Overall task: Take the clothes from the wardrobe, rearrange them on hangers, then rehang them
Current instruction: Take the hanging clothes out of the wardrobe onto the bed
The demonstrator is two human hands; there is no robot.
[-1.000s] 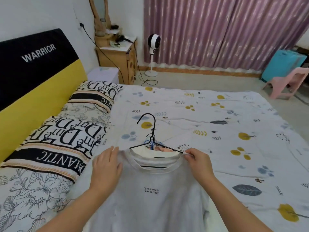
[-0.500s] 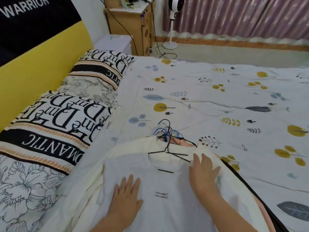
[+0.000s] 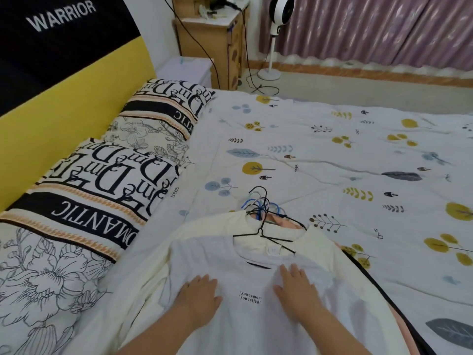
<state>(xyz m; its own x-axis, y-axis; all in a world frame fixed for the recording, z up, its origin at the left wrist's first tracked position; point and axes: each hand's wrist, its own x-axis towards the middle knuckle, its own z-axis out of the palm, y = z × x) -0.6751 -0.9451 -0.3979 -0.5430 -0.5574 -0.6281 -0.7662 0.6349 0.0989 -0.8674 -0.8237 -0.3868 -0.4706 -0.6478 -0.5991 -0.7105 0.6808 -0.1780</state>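
A bed covered by a white bedsheet [image 3: 320,139] printed with yellow trees, blue leaves and small mushrooms fills most of the view. Along its left edge lie two pillows [image 3: 84,198] in black, white and orange lettering with line-drawn flowers. Behind them stands a headboard [image 3: 64,80], yellow below and black above (the word "WARRIOR" is on the black part). Beyond the bed, a wooden cabinet [image 3: 207,47] carries small items too blurred to name, with black cables hanging beside it. A white standing fan [image 3: 277,11] stands near mauve curtains [image 3: 371,26].
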